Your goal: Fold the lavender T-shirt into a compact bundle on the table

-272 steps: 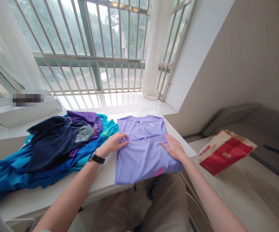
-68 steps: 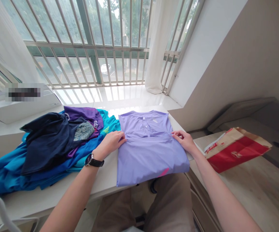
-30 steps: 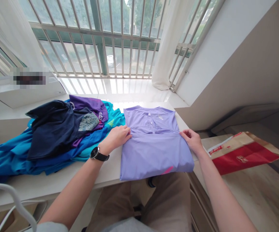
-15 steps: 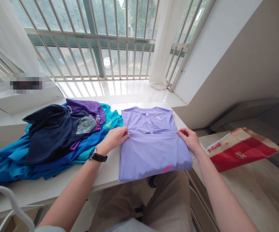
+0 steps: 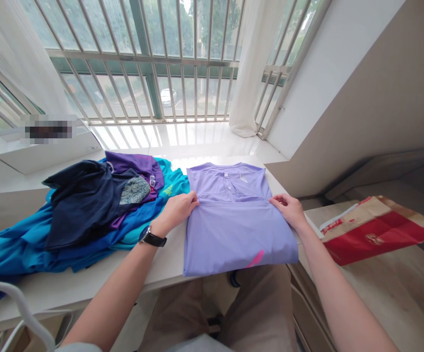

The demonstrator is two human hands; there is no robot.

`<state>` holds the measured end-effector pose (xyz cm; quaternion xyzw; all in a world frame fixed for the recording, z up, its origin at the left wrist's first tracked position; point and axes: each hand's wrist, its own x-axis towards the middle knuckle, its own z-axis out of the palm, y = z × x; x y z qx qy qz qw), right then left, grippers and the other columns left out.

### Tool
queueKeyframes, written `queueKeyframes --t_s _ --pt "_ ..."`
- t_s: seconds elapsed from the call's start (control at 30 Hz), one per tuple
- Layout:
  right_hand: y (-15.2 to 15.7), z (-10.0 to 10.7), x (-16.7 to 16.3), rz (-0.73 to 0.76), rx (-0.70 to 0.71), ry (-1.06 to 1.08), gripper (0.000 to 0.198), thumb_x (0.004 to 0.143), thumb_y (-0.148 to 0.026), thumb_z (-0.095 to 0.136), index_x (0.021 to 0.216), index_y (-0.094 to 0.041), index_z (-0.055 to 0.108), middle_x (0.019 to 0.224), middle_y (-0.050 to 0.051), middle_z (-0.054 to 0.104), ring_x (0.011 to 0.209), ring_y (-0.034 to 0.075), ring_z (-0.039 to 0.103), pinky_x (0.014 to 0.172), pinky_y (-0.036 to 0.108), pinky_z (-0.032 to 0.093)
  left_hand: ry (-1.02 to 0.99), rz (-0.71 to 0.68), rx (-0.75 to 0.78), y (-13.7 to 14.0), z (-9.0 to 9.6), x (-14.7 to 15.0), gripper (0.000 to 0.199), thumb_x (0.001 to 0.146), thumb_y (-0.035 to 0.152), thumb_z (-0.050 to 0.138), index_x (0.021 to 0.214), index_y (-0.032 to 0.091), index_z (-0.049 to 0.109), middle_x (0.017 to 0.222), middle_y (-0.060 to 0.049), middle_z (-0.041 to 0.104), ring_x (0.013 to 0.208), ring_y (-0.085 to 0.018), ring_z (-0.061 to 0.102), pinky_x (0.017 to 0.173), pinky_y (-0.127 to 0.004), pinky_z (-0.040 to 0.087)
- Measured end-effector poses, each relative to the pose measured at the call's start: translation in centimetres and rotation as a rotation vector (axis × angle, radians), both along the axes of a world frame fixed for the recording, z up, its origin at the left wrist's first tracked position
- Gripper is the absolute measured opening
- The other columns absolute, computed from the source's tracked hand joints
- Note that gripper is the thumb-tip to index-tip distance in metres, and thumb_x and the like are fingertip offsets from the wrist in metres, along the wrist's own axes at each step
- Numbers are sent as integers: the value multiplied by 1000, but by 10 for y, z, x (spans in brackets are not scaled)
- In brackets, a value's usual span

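Note:
A lavender shirt [image 5: 234, 230] lies on the white table in front of me, its sides tucked in and its lower part folded up across the chest. The collar points toward the window, and a pink mark shows by the near fold. My left hand [image 5: 180, 209], with a black watch at the wrist, pinches the left end of the folded-up edge. At the right end of that same edge, my right hand [image 5: 288, 209] pinches the fabric between thumb and fingers. The shirt's near fold hangs slightly past the table edge.
Left of the shirt is a loose heap of clothes: a navy garment [image 5: 79, 205], a purple one [image 5: 138, 161] and blue ones [image 5: 24, 249]. A white box [image 5: 50, 154] sits behind them. To the right lies a red and brown paper bag [image 5: 380, 234]. A barred window [image 5: 182, 61] is behind.
Both hands keep their pinch on the folded edge, which looks nearly unmoved. The whole view has shifted slightly, so things appear a little farther right.

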<state>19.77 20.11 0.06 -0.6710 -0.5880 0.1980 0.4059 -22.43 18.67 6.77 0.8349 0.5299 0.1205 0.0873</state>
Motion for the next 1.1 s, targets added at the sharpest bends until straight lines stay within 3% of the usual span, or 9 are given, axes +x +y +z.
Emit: queueKeyframes --t_s 0.33,0.47,0.6,0.7,0.77,0.87,0.97,1.1 --pt "-3 8 -7 -85 15 -124 44 67 -63 72 81 -21 70 68 3 68 57 17 57 60 31 47 56 -5 28 -2 5 2 10 97 26 55 96 20 63 89 -5 69 86 -22 65 68 -28 46" --pt "-3 13 -5 -120 63 -100 44 70 -62 67 81 -20 69 78 6 70 62 18 60 64 34 50 57 -26 139 -3 3 5 14 97 20 52 103 18 64 103 -8 69 98 -25 62 82 -34 49" --pt "-18 23 -12 -125 209 -153 42 83 -59 55 87 -20 69 97 13 71 83 25 67 72 40 56 -68 -164 233 -13 -1 18 26 101 28 46 120 19 60 128 -10 62 122 -25 55 103 -40 44" --pt "-41 25 -29 105 261 -393 41 92 -53 49 109 -22 69 121 14 67 117 30 61 102 48 48 -41 -310 195 -26 -9 30 45 102 43 43 139 17 50 147 -12 50 142 -28 38 115 -44 34" --pt "-54 17 -41 247 200 -553 53 94 -56 46 131 -21 61 142 14 56 135 32 47 113 50 37 21 -347 155 -31 -17 34 57 101 50 41 146 16 43 153 -14 43 146 -30 32 118 -48 28" --pt "-61 -2 -47 288 63 -708 70 94 -62 39 150 -19 42 155 13 42 144 32 36 117 51 33 77 -354 140 -30 -28 34 64 101 56 38 151 17 37 157 -16 37 147 -30 31 120 -50 22" --pt "-55 -15 -42 248 -5 -770 75 95 -64 33 155 -19 32 158 12 37 146 31 33 119 50 30 89 -350 163 -21 -33 31 65 100 58 37 152 19 36 158 -16 35 147 -29 31 120 -50 22" --pt "-40 -10 -39 242 -57 -787 78 95 -65 31 154 -15 34 159 15 35 147 32 32 118 51 30 85 -368 170 -6 -30 29 63 100 57 38 151 20 38 157 -15 37 147 -30 32 119 -50 24"
